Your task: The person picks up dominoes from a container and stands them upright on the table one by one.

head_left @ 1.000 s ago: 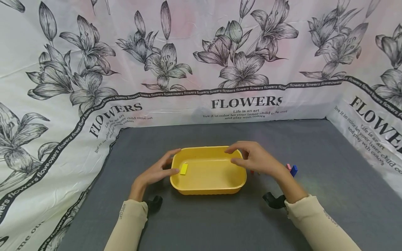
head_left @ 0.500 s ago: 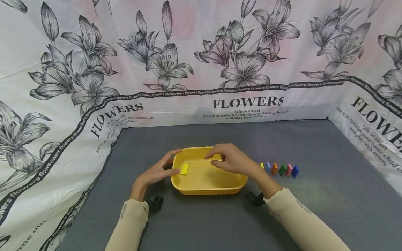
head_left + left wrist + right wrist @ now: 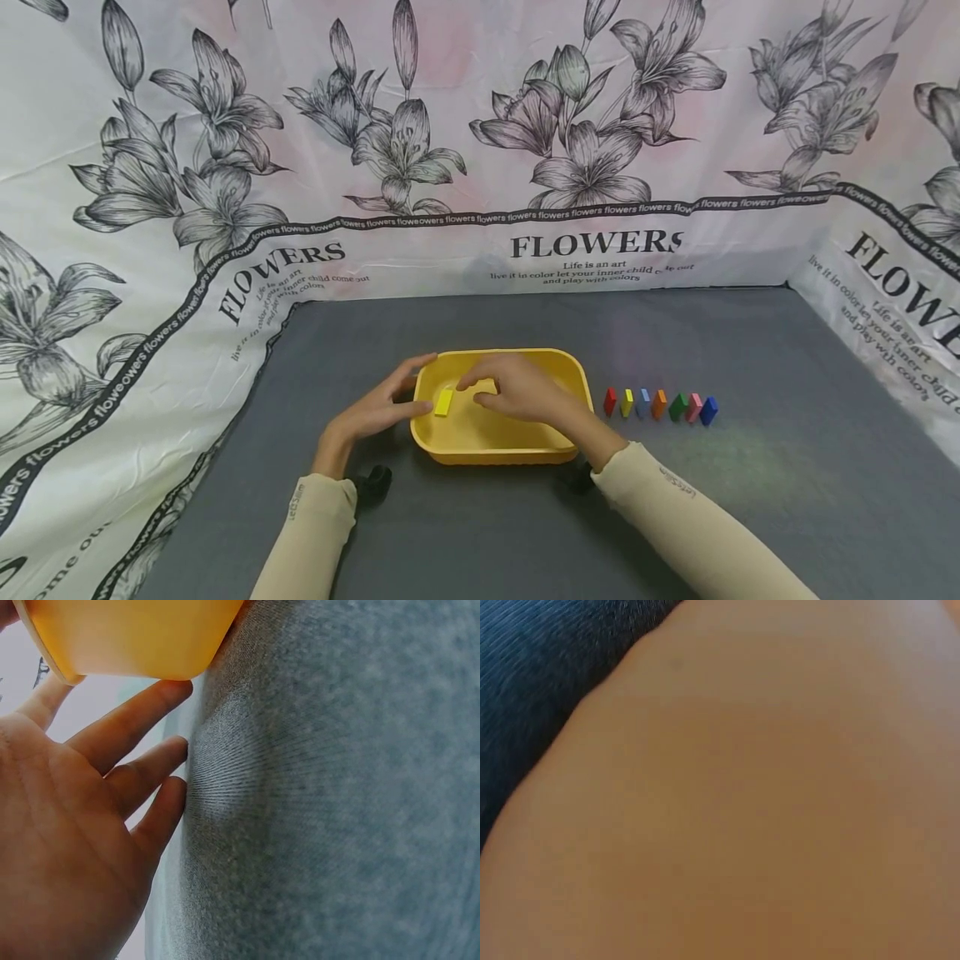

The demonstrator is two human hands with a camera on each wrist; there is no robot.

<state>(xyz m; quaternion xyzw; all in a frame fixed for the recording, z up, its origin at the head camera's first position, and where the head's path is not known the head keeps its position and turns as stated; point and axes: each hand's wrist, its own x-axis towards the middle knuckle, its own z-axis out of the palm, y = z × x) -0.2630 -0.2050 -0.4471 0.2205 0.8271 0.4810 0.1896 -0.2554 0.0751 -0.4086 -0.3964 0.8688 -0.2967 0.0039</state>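
A shallow yellow plastic basin [image 3: 495, 455] stands on the grey cloth in the head view, with one small yellow block [image 3: 444, 403] lying at its left end. My left hand [image 3: 372, 414] holds the basin's left side, thumb over the rim and fingers outside; in the left wrist view those fingers [image 3: 124, 731] are spread under the basin wall [image 3: 142, 645]. Over the basin's middle hovers my right hand [image 3: 517, 392], thumb and index finger apart with nothing visible between them, just right of the block. The right wrist view is filled by blurred skin.
Right of the basin, several small blocks stand in a row, from a red block [image 3: 611, 402] to a dark blue block [image 3: 709, 411]. A white flower-printed cloth [image 3: 420, 258] rises behind the grey surface [image 3: 750, 517] and along its sides.
My right hand has moved left from the basin's right rim to over its middle, near the yellow block. The row of blocks has come into sight. My left hand has stayed put.
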